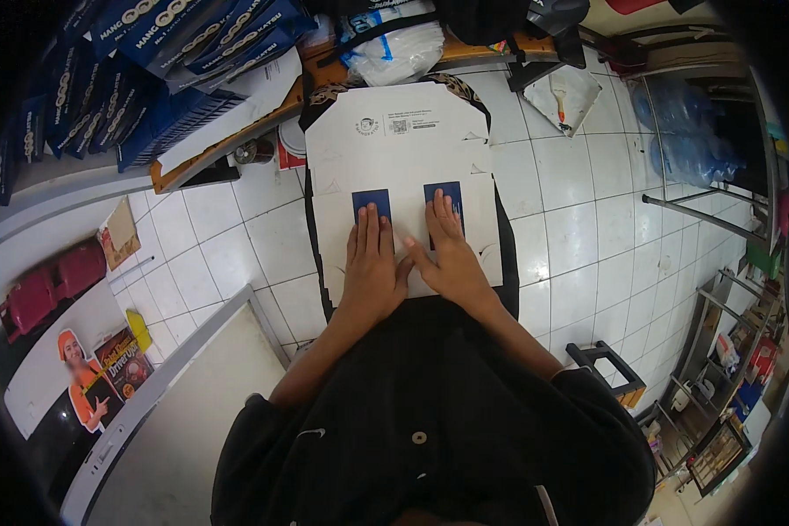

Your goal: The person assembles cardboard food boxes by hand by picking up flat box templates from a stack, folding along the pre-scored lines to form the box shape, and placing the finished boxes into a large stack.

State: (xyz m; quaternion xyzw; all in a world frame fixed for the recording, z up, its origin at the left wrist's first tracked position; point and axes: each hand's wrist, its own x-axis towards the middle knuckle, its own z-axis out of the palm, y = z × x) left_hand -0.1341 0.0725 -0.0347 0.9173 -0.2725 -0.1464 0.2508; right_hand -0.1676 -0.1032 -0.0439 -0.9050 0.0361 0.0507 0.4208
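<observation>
A flat white cardboard sheet (403, 162), cut with tabs and printed with a small logo and code at its far end, lies in front of me. Two dark blue rectangles (370, 198) sit side by side on it; whether they are stuck on or printed cannot be told. My left hand (375, 267) rests flat over the near part of the left rectangle, fingers stretched out. Over the right rectangle (430, 195) lies my right hand (449, 259), also flat, its thumb pointing toward my left hand. Both palms press on the cardboard and hold nothing.
Stacks of folded dark blue printed boxes (162, 53) fill the table at far left. A clear plastic bag (399, 53) lies beyond the cardboard. To the right are a white tray with a brush (563, 96), blue water bottles (688, 131) and a small black stool (607, 364).
</observation>
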